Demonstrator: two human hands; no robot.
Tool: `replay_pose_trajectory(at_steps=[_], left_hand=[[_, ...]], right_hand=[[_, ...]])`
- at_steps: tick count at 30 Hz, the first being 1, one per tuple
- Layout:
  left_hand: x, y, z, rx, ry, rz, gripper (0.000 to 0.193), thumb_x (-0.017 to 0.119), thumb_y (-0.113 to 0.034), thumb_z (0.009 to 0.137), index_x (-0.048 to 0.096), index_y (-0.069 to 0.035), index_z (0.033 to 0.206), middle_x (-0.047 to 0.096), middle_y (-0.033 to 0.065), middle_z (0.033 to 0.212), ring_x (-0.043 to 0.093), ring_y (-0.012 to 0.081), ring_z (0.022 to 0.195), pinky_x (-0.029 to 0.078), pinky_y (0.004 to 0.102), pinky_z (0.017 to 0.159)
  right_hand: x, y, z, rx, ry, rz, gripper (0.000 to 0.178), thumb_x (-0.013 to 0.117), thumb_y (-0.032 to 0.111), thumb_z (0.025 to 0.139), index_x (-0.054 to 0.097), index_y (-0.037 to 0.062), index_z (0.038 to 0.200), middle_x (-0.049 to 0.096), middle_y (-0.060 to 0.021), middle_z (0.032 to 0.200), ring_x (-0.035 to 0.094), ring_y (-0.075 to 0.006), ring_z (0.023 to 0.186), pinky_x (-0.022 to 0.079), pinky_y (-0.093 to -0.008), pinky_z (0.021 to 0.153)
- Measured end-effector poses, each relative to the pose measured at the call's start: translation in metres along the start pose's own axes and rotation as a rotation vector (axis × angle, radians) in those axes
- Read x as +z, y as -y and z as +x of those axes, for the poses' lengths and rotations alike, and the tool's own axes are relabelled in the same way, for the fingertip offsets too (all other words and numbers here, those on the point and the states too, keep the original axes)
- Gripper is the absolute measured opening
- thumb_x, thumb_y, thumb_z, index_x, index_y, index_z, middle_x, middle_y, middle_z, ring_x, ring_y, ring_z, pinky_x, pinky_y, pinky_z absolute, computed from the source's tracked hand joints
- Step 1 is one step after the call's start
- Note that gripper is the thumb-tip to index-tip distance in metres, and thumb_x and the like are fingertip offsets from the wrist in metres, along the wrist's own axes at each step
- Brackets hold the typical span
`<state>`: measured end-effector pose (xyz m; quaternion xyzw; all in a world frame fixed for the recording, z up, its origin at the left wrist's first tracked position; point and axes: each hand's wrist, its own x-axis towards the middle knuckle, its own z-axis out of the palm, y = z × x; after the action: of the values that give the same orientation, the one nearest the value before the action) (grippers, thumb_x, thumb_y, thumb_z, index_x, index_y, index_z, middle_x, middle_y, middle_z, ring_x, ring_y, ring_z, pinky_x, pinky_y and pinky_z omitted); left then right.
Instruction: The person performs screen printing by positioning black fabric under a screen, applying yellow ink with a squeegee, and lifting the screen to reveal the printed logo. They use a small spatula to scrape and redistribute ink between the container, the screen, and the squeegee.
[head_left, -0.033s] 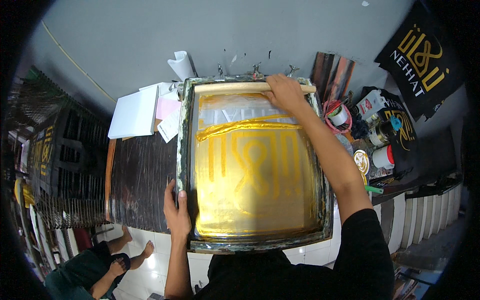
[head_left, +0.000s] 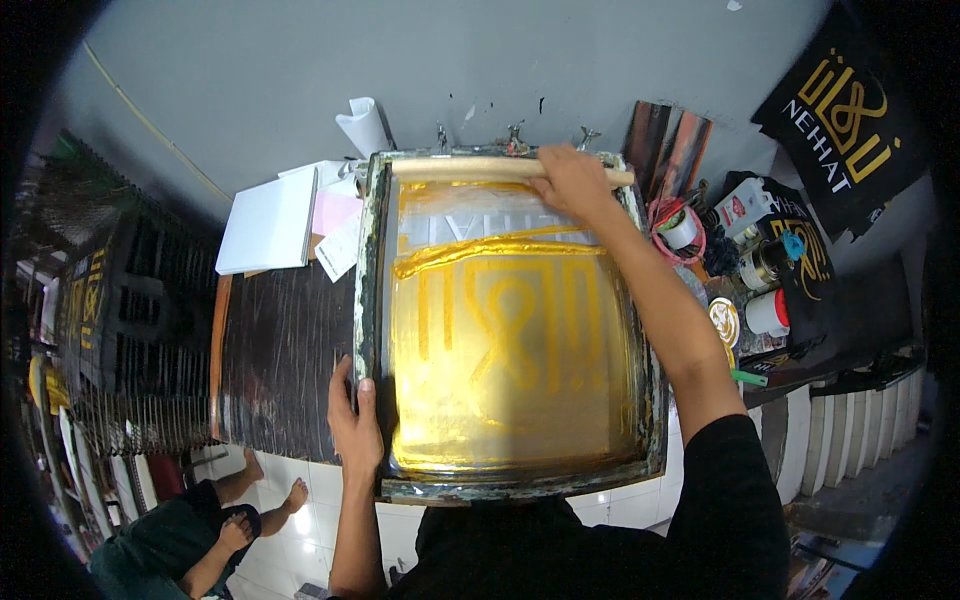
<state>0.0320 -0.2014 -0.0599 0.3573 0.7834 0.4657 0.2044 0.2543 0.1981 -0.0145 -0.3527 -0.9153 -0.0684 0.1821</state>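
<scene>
A screen-printing frame (head_left: 365, 300) with paint-stained edges lies in front of me. Gold ink coats its mesh (head_left: 510, 420), where lettering shows through, and a thick ridge of gold ink (head_left: 450, 255) crosses the upper part. At the far end lies a squeegee with a pale wooden handle (head_left: 450, 170). My right hand (head_left: 575, 185) is closed over the handle, right of its middle; the blade is mostly hidden. My left hand (head_left: 356, 425) grips the frame's near left side, thumb on top and fingers outside the edge.
White paper (head_left: 265, 222) is stacked at the far left of the dark table (head_left: 285, 350). To the right stand a pink basket (head_left: 672, 255), jars and a red-and-white tub (head_left: 768, 314). Metal clamps (head_left: 515, 135) line the wall side. Another person (head_left: 165, 545) sits at lower left.
The squeegee handle's left end has shifted slightly toward the wall, and my right hand has moved a little with it. My left hand stays where it was.
</scene>
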Motion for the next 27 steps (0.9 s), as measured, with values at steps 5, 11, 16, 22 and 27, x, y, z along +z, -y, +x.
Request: replay_pose_trajectory(at_steps=[5,11,16,22,27], left_hand=[[0.0,0.0,0.0,-0.045,0.007,0.024,0.058,0.054,-0.036,0.103,0.047,0.004,0.144,0.054,0.0289,0.142,0.052,0.0399,0.133,0.037,0.0457,0.113],[-0.001,-0.018,-0.001,-0.032,0.001,0.008,0.061,0.06,-0.031,0.1,0.042,0.004,0.147,0.045,0.0291,0.15,0.043,0.042,0.142,0.03,0.0472,0.119],[0.022,-0.067,0.069,0.622,0.023,0.315,0.061,0.07,-0.018,0.091,0.046,0.0,0.144,0.039,0.0249,0.155,0.031,0.0416,0.148,0.02,0.0521,0.124],[0.052,-0.111,0.186,0.821,0.371,0.61,0.031,0.075,-0.017,0.085,0.066,-0.003,0.111,0.068,0.0167,0.104,0.062,0.0351,0.108,0.041,0.0494,0.1],[0.061,-0.121,0.225,0.908,0.371,0.646,0.02,0.073,-0.015,0.084,0.067,-0.003,0.099,0.069,0.0174,0.089,0.067,0.0369,0.091,0.049,0.0472,0.083]], right_hand=[[-0.026,0.007,-0.001,0.162,0.212,-0.029,0.046,0.072,0.044,0.086,0.066,0.0029,0.106,0.072,-0.0193,0.101,0.07,-0.0368,0.097,0.055,-0.0486,0.084],[-0.039,0.036,-0.034,0.164,0.303,-0.044,0.051,0.071,0.047,0.086,0.066,0.0021,0.11,0.073,-0.0193,0.1,0.07,-0.0369,0.096,0.055,-0.0497,0.085],[-0.034,0.046,-0.059,0.002,0.136,0.044,0.047,0.074,0.042,0.085,0.067,0.0033,0.11,0.073,-0.0177,0.101,0.07,-0.0364,0.097,0.055,-0.0494,0.084],[-0.057,0.039,-0.077,0.282,0.293,0.016,0.041,0.078,0.041,0.082,0.071,0.0063,0.102,0.074,-0.0157,0.098,0.071,-0.0357,0.093,0.056,-0.0487,0.081],[-0.049,0.025,-0.063,0.288,0.15,-0.003,0.041,0.079,0.043,0.08,0.072,0.0074,0.098,0.074,-0.0168,0.089,0.072,-0.0369,0.084,0.056,-0.0499,0.076]])
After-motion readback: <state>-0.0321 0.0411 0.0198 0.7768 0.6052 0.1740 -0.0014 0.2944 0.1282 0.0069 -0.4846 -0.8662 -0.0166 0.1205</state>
